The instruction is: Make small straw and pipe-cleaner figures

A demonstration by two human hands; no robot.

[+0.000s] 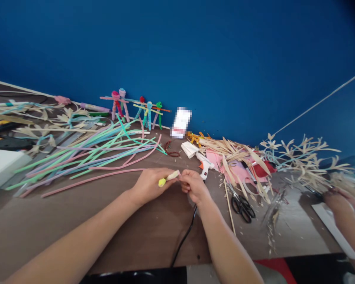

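We record the left grip (149, 184) closed around a yellow-tipped stem (169, 178), the right grip (193, 186) pinching its pale end, both over the brown surface (77, 232), a hot glue gun (204, 165) just beyond.

A craft workspace is indicated by pipe-cleaner figures (136, 108) at eleven o'clock, and a hot glue gun (204, 165) and scissors (241, 209) at three o'clock on a brown table (77, 236).
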